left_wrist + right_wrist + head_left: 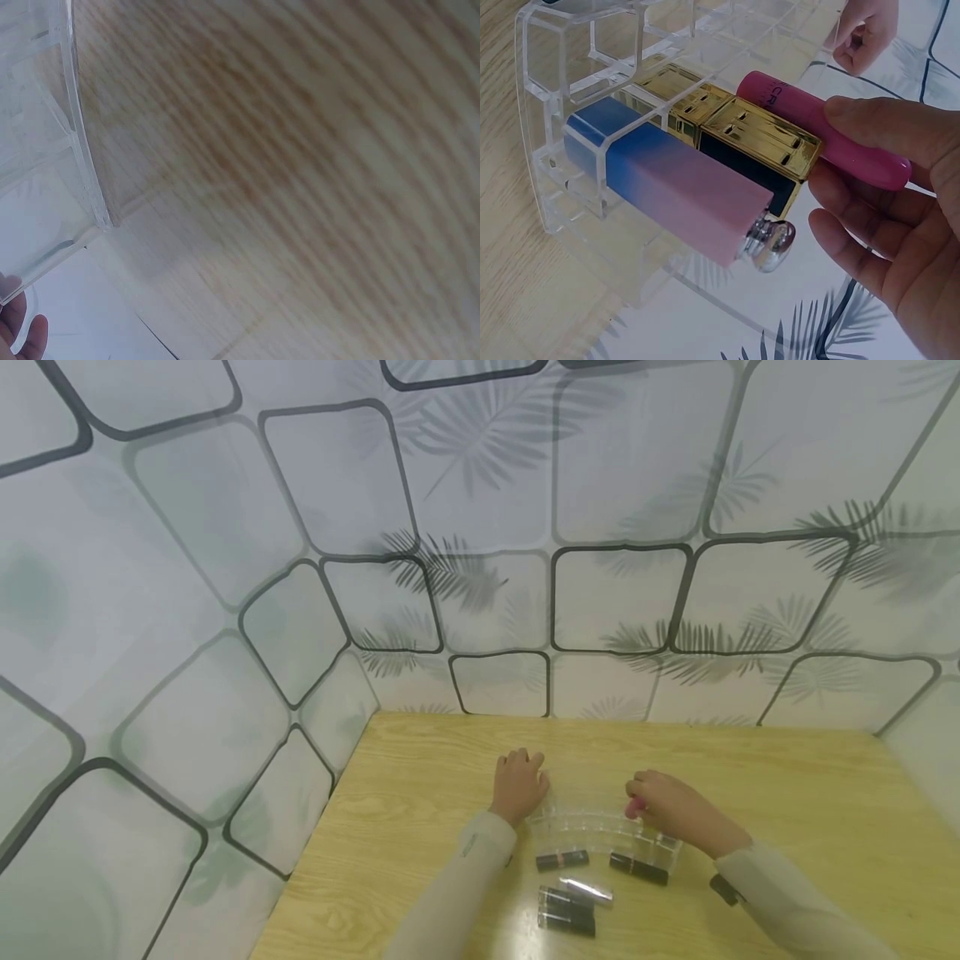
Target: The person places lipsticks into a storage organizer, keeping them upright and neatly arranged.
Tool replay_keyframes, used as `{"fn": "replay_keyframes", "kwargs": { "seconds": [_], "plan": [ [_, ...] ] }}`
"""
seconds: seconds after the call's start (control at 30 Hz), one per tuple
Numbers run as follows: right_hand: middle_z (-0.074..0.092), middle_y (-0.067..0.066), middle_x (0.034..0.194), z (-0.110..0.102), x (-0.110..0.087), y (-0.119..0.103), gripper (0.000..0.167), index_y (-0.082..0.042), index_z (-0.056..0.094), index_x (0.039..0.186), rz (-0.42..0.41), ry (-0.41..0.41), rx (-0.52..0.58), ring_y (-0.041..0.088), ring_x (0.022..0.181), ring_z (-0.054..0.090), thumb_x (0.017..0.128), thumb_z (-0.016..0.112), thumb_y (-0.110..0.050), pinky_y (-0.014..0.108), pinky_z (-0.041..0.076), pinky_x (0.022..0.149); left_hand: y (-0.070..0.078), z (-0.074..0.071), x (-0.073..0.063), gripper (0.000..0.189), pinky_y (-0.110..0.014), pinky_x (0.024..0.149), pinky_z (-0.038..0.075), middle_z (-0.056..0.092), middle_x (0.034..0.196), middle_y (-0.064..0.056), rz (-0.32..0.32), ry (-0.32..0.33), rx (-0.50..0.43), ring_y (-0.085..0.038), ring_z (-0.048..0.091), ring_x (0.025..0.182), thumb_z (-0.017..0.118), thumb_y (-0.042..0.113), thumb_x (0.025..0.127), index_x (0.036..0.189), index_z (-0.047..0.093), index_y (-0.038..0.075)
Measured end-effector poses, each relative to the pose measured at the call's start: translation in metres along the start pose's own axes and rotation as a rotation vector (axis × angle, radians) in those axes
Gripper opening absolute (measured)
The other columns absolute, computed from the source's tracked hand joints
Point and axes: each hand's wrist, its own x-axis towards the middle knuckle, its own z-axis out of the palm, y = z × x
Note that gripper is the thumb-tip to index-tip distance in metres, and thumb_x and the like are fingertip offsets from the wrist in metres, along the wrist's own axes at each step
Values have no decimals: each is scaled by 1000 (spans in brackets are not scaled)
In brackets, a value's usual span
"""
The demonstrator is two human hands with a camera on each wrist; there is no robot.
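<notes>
A clear lipstick organizer (588, 833) with small compartments stands on the table. My right hand (678, 810) pinches a pink lipstick tube (855, 154) between thumb and fingers, over the organizer's right part. Beside that tube in the right wrist view, a gold lipstick case (761, 135) and a blue-to-pink lipstick tube (675, 184) with a silvery knob stand in compartments. My left hand (517, 785) is at the organizer's left end; its fingertips (34, 337) hold the clear corner in the left wrist view. Most of that hand is out of the left wrist view.
In front of the organizer lie a dark tube with a pinkish band (562, 860), a long black tube (637, 868), a silvery tube (587, 891) and black tubes with clear ends (567, 920). A patterned wall (495, 610) closes off the table's (420, 760) back edge.
</notes>
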Motion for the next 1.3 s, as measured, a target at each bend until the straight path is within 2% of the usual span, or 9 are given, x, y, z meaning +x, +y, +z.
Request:
{"fn": "replay_keyframes", "kwargs": {
  "seconds": [0.2,0.57,1.03,1.3],
  "plan": [
    [52,-5,68,3,3,2,19,-10,58,70,-10,-11,5,6,62,48,69,76,-6,22,46,59,0,0,0,25,-29,69,42,61,85,0,6,10,-3,-14,54,73,59,29,85,106,66,19],
    [50,-6,65,16,5,7,18,-10,59,68,-17,-51,-32,4,59,44,70,76,-6,20,44,56,0,-4,0,25,-30,72,43,61,87,0,1,-27,-22,-14,53,75,58,29,86,107,64,19],
    [49,-5,64,27,4,7,19,-10,57,67,-34,-26,-38,5,58,43,70,72,1,21,42,54,-1,1,1,24,-28,68,41,59,84,1,13,-12,11,-13,52,73,58,31,86,106,64,20],
    [53,-3,67,28,3,8,18,-8,60,72,-35,-22,-26,8,60,50,68,74,2,21,47,57,0,0,0,23,-26,67,40,58,83,2,7,-16,22,-12,51,72,58,31,85,105,64,20]
  ]
}}
